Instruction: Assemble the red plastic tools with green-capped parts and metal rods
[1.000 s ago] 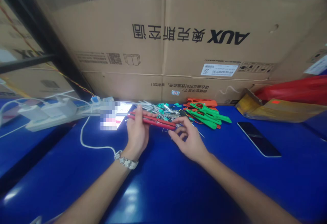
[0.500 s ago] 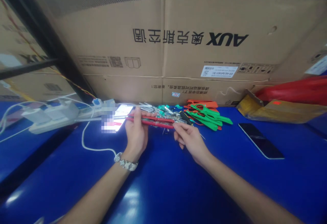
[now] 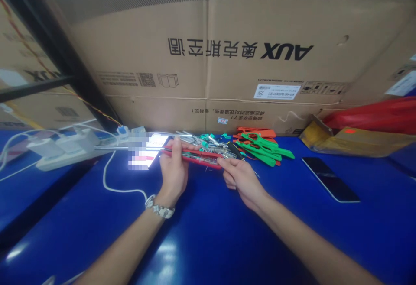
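Observation:
My left hand [image 3: 174, 170] is closed around a long red plastic handle [image 3: 201, 160], thumb on top. From its left end a thin metal rod [image 3: 112, 147] sticks out across a lit phone screen [image 3: 152, 146]. The handle's side looks open like a shell, with small parts inside that I cannot make out. At the handle's right end, the fingertips of my right hand [image 3: 238, 174] are pinched on it; whether they also hold a small part is hidden. Just behind lies a pile of metal and teal pieces [image 3: 208, 140], beside green plastic handle shells [image 3: 268, 148] and orange ones [image 3: 256, 133].
A large cardboard box [image 3: 208, 72] stands upright along the back. On the left sits a white power strip [image 3: 68, 153] with plugs and cables. To the right are a dark phone [image 3: 329, 179], an open small carton [image 3: 357, 142] and a red bag [image 3: 377, 116].
The red handle has tilted a little, showing more of its open side, and the rod's angle has shifted slightly. My right hand has moved slightly left, still at the handle's right end.

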{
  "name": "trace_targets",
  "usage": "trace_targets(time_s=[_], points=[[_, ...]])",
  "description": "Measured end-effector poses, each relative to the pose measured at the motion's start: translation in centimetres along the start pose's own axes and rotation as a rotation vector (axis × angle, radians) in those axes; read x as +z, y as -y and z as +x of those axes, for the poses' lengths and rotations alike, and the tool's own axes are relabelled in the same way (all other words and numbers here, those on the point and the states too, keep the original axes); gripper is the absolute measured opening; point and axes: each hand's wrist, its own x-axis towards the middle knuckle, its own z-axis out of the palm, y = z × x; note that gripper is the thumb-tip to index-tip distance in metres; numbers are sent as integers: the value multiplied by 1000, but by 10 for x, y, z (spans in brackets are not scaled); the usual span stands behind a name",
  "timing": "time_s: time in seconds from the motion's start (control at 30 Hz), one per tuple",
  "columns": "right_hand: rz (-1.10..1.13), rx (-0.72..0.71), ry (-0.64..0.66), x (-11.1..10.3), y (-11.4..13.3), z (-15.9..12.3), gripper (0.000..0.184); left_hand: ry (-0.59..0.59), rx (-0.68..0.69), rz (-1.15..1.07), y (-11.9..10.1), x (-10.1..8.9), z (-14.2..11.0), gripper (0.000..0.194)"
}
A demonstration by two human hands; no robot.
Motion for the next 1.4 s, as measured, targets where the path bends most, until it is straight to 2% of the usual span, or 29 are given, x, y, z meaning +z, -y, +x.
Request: trace_targets(time_s=[0.17,0.27,0.37,0.43,0.67,0.83,0.97,1.27,1.4], points=[[-145,-117,-32,4,-10,1,45,-16,-10,-18,1,2,-2,33],[-258,-236,-56,5,-14,0,44,-77,-53,-37,1,3,-2,36],[-324,-318,-21,5,-13,-3,38,-146,-82,-58,0,2,0,37],[-320,-320,24,5,-10,-4,36,-166,-95,-65,-1,2,1,37],[-30,-167,82,3,-10,-2,36,-169,-153,-67,-5,5,1,38],[-71,-169,73,2,-13,-2,34,-155,-99,-70,-3,4,1,37],[49,-117,76,4,-12,-2,35,-128,-86,-71,0,2,0,36],[173,138,154,4,-4,-3,41,-96,-44,27,-2,4,-3,37],[220,206,141,4,-3,-3,40,-104,-47,34,-1,5,-4,39]])
